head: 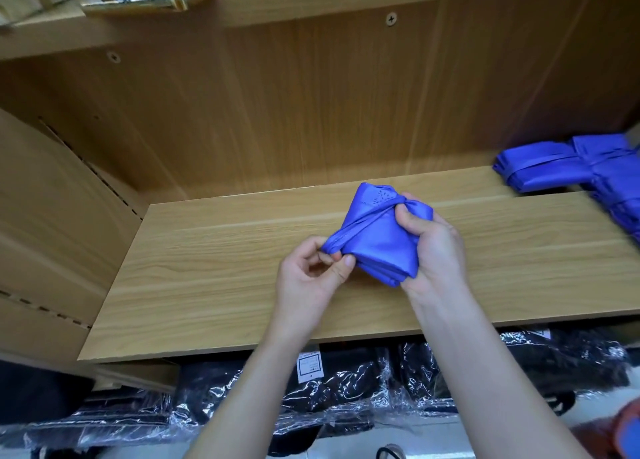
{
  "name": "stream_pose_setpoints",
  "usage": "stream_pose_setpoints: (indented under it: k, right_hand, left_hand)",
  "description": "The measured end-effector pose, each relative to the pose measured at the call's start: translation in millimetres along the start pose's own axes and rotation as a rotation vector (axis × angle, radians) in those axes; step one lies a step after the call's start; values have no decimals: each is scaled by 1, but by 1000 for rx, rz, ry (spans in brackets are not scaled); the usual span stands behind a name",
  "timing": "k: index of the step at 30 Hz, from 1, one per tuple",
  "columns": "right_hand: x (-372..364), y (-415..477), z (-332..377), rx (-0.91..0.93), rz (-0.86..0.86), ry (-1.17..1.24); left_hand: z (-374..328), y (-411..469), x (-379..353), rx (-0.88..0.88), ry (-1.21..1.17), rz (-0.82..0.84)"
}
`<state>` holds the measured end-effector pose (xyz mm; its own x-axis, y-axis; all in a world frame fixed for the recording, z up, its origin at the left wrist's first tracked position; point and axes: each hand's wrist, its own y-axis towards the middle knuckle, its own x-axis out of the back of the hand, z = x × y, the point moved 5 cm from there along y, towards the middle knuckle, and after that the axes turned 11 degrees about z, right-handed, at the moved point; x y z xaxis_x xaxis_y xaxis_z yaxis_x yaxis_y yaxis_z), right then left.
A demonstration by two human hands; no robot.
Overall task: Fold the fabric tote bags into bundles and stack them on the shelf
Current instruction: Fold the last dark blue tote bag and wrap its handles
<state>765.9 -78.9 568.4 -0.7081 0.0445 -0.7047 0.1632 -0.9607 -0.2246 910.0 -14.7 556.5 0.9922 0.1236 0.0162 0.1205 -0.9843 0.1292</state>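
A blue fabric tote bag [379,240], folded into a compact bundle, is held just above the wooden shelf board [207,278]. Its strap runs diagonally across the bundle. My left hand [311,275] pinches the strap's lower left end between thumb and fingers. My right hand [433,247] grips the bundle's right side, thumb on the strap near its top. A stack of folded blue tote bags [581,167] lies on the shelf at the far right, partly cut off by the frame edge.
The shelf's wooden back panel [311,105] and left side wall [52,209] enclose the board. Below the shelf lie black items wrapped in clear plastic [346,389]. An upper shelf [242,4] carries a gold-edged box.
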Motion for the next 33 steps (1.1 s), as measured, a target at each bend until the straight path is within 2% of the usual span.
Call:
stream_pose_setpoints:
  k: [3, 5, 6, 9, 11, 14, 15, 17, 21, 24, 27, 30, 31, 33]
  right_hand:
    - [-1, 2, 0, -26, 30, 44]
    - [-1, 4, -2, -33, 2, 56]
    - [0, 3, -3, -28, -26, 53]
    - [5, 2, -3, 5, -112, 27]
    - [7, 1, -2, 26, -149, 6]
    - [9, 2, -2, 51, -183, -7]
    - [10, 3, 0, 86, -187, -36]
    - [11, 5, 9, 230, -189, -191]
    - [10, -2, 28, 601, -161, -748]
    - [4, -7, 31, 763, -38, -1020]
    - [2, -8, 36, 775, 64, -1055]
    - [3, -7, 40, 690, 149, -1081]
    - [4, -5, 42, 629, 190, -1088]
    - [3, -4, 43, 453, 351, -1168]
  left_hand:
    - [-5, 8, 13, -59, 504, -23]
    - [-6, 11, 15, -110, 525, -65]
    - [-3, 11, 13, -80, 407, -53]
    - [14, 5, -5, 140, -245, -22]
    - [22, -1, -19, 236, -579, -44]
    - [21, -11, -38, 310, -813, -54]
    - [18, -13, -42, 315, -793, -50]
    - [11, -16, -44, 278, -601, -24]
    - [-4, -23, -44, 89, -41, 65]
    - [-8, -12, -37, 76, 67, 7]
    - [-14, 1, -30, 68, 151, -10]
    - [-20, 3, -34, 9, 456, -23]
    - [-21, 2, -36, -8, 481, -16]
    - [-23, 3, -38, 11, 336, 31]
